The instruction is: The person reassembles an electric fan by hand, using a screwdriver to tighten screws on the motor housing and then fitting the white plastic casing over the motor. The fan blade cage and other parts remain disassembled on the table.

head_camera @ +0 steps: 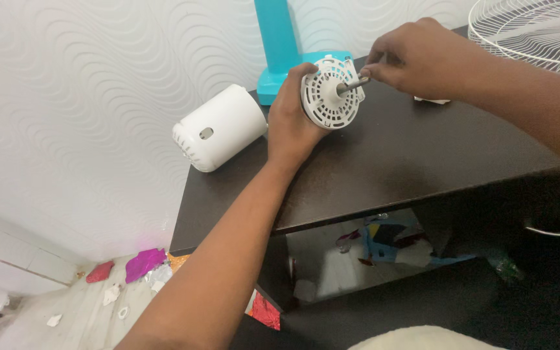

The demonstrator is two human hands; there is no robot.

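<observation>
My left hand (291,120) grips a round white fan motor (329,93) with a slotted face, held above the dark table (396,162). A metal shaft (354,84) sticks out of the motor's middle. My right hand (416,58) pinches the tip of that shaft with its fingertips. A white cylindrical motor cover (218,128) lies on its side at the table's left corner, just left of my left hand.
A turquoise fan stand (280,48) rises behind the motor against the patterned white wall. A white wire fan guard (539,32) lies at the top right. Coloured foil scraps and paper litter the floor (131,272) and the shelf under the table.
</observation>
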